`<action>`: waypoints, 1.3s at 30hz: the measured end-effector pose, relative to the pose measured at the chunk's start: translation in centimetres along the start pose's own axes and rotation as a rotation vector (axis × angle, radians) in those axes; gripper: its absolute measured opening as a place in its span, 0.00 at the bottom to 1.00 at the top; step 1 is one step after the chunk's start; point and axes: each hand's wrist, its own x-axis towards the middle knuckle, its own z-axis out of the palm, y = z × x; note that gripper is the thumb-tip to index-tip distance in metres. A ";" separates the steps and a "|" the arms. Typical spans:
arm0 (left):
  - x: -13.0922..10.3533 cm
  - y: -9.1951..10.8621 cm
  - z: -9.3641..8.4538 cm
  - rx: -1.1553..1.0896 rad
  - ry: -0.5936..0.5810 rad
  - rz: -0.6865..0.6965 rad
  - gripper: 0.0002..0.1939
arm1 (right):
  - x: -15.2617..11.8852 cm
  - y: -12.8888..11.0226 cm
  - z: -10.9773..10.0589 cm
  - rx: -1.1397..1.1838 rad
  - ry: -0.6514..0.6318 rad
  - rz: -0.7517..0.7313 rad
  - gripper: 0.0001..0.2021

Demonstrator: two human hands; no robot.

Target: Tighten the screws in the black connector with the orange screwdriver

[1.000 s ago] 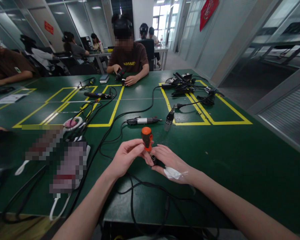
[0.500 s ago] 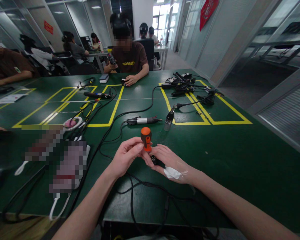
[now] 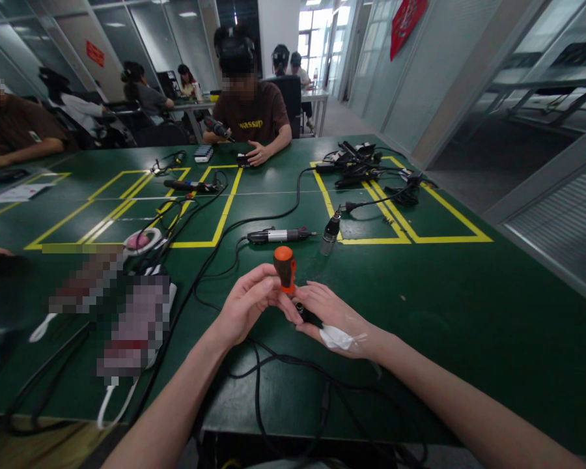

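A screwdriver with a stubby orange and dark handle stands upright, its blade end hidden behind my fingers. My left hand pinches the lower end of this handle between thumb and fingers. Just to the right, my right hand, with a white dressing taped near the wrist, is closed round a small dark cylindrical part with a metal ring at its end. Most of that part is hidden in the palm. Beyond my hands lie a silver and black electric screwdriver and another black tool with a clear tip.
Black cables run under my wrists. Left of me lie blurred-out packs and a white tape roll. A heap of black tools sits at the back right. A co-worker opposite holds a power tool.
The orange handle has turned about its axis, so its slot now faces right, and it tips slightly left. My hands stay almost in place. The co-worker's power tool has lowered towards the table.
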 end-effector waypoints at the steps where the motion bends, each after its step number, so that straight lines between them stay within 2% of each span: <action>1: 0.0 0.0 0.0 -0.011 -0.008 0.011 0.15 | 0.0 0.0 0.1 0.002 0.005 -0.001 0.16; 4: -0.1 0.0 0.1 -0.033 -0.011 0.026 0.15 | -0.1 0.1 0.1 0.003 0.006 -0.001 0.15; 8: -0.1 0.1 0.1 -0.015 0.012 -0.008 0.21 | 0.0 0.1 -0.1 -0.007 -0.005 -0.012 0.16; 16: 0.1 -0.1 -0.1 -0.034 -0.019 0.027 0.14 | 0.1 -0.1 -0.5 -0.006 -0.046 -0.008 0.17; 22: 0.0 0.1 0.1 -0.024 -0.019 0.008 0.21 | 0.1 0.0 -0.7 0.000 -0.057 -0.021 0.17; 28: 0.0 0.0 -0.1 -0.004 -0.033 0.014 0.17 | -0.1 0.2 0.0 -0.006 0.000 -0.008 0.17; 31: 0.0 -0.1 -0.2 -0.029 -0.044 0.039 0.15 | -0.1 0.1 0.0 -0.001 -0.017 -0.007 0.17; 37: 0.0 0.0 -0.2 -0.035 -0.027 0.009 0.22 | 0.0 0.0 -0.3 -0.010 -0.036 -0.003 0.17; 39: -0.1 0.0 -0.2 -0.021 -0.033 -0.005 0.21 | 0.0 0.0 -0.2 -0.016 -0.015 -0.007 0.17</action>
